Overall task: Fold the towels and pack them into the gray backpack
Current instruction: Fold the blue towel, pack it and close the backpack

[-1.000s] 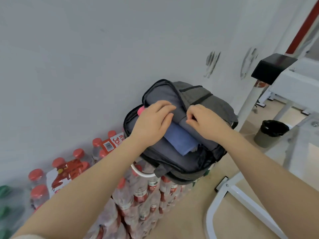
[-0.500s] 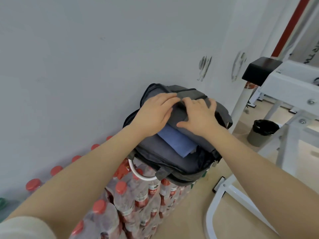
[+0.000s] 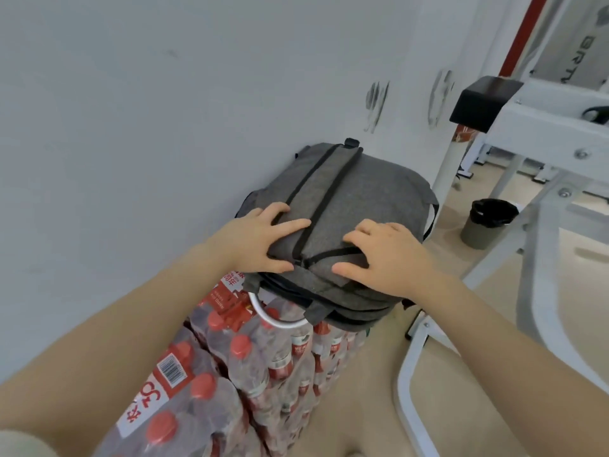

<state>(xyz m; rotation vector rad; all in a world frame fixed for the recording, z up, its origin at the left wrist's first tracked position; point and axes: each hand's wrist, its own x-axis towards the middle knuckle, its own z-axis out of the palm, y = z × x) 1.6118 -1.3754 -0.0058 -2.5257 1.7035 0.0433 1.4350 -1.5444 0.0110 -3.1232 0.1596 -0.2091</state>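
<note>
The gray backpack (image 3: 372,196) lies flat on a stack of shrink-wrapped water bottles, against the white wall, its front flap down over the opening. My left hand (image 3: 260,239) rests on the flap's near left corner, fingers spread across a black strap, thumb at the flap's edge. My right hand (image 3: 385,255) presses the near right part of the flap with spread fingers. No towel shows; the flap hides the inside of the bag. A white loop handle (image 3: 273,319) hangs from the backpack's near end.
Packs of red-capped water bottles (image 3: 230,374) fill the lower left under the bag. A white metal frame (image 3: 540,199) with a black pad (image 3: 484,102) stands at right. A bin with a black liner (image 3: 487,222) sits on the beige floor beyond.
The backpack flap has come down over the opening and now covers the blue towel that showed inside. Both hands moved from the open rim onto the top of the flap.
</note>
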